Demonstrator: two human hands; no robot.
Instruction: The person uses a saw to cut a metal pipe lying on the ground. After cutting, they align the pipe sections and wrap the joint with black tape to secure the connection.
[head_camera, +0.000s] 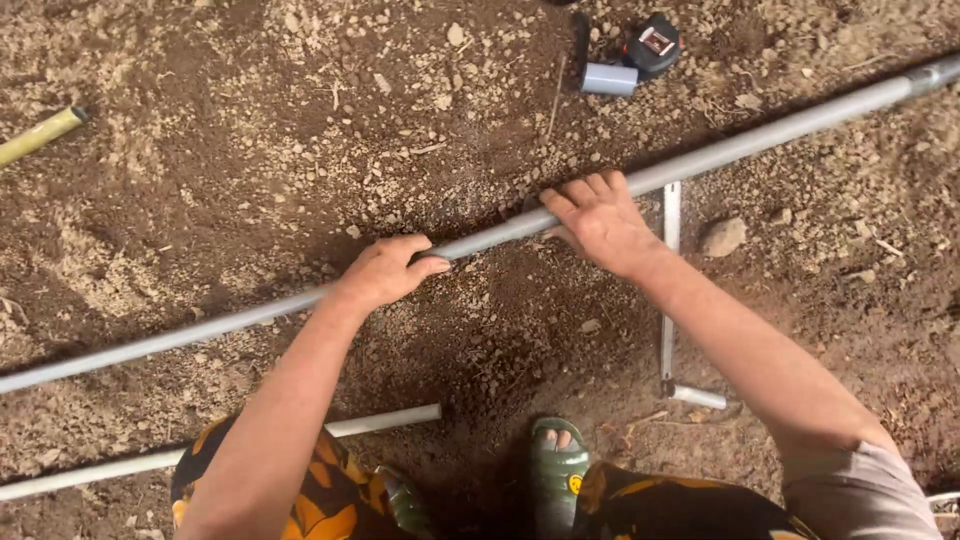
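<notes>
The long grey pipe lies slantwise across the bare soil, uncut and whole, with the left hand and right hand both clamped on its middle, a short coupling and tape measure lying beyond.

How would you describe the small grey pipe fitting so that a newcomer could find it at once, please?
Follow the long grey pipe across the soil toward its upper right end. Just above it, near the top edge, lies a short grey fitting, stubby beside a black tape measure.
</notes>
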